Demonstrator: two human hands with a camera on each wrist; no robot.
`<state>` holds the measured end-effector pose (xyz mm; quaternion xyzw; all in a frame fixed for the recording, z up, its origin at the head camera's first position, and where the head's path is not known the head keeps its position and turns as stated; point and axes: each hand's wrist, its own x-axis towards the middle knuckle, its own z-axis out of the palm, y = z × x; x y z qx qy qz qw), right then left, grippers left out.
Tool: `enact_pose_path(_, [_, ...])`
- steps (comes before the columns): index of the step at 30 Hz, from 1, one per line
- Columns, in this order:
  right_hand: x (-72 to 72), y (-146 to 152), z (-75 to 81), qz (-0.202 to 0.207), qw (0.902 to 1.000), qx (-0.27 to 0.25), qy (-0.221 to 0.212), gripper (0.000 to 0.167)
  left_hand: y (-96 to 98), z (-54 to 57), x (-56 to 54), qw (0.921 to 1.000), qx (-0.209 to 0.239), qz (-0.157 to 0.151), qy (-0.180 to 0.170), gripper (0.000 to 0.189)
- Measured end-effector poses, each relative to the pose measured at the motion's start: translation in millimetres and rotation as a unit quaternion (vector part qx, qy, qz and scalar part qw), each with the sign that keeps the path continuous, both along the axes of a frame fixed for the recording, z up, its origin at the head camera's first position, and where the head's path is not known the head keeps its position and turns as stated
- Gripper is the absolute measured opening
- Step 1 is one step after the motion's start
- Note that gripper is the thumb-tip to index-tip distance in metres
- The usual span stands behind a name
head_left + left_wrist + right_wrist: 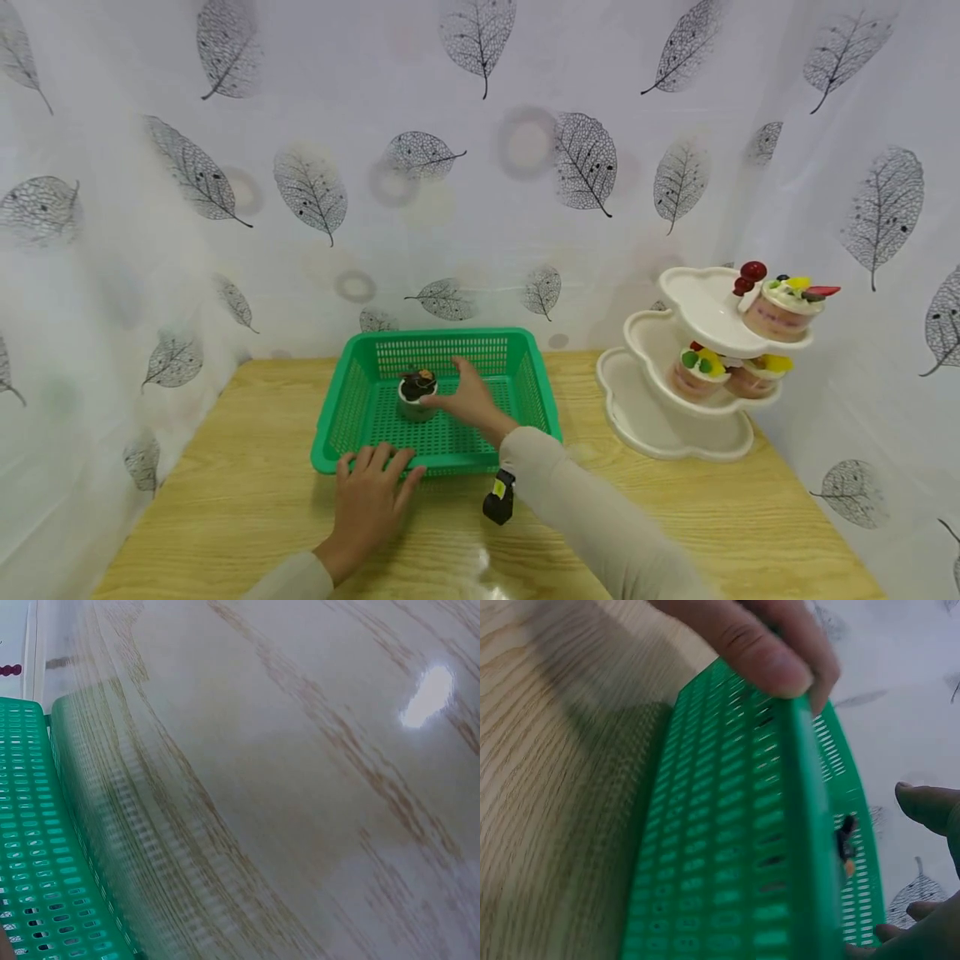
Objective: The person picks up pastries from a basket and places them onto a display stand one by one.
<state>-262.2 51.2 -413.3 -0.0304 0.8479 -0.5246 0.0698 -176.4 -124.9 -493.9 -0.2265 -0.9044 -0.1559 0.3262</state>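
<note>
A small dessert cup (417, 407) with dark crumb topping and an orange bit on it stands inside the green plastic basket (550, 392). My right hand (474, 404) reaches over the basket's front, thumb and fingers spread, with the thumb right at the cup's right side. The right wrist view shows that hand (926, 930) at the lower right edge, and a sliver of the dark topping past the rim. My left hand (367, 504) grips the basket's front rim near the left corner, fingers over the edge and thumb outside.
A white three-tier stand (675, 433) at the right carries several fruit-topped dessert cups, one (783, 312) on its top tier. The wood-grain table (247, 467) lies under everything. A leaf-print curtain (480, 225) hangs behind. A black camera (498, 498) is worn at the right wrist.
</note>
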Motion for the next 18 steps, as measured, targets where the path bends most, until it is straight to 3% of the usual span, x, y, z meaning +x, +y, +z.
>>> enact_pose_path(7, [-10.2,-19,-24.3,-0.023,0.9995,-0.005,-0.021,0.088,0.4,-0.7,-0.8,1.0,-0.003,0.006,-0.001,0.03])
enact_pose_path(18, [-15.0,-32,-39.9,-0.039,0.9988,-0.005,-0.03,0.088,1.4,-3.3,-2.3,0.9999,-0.004,0.012,-0.002,0.037])
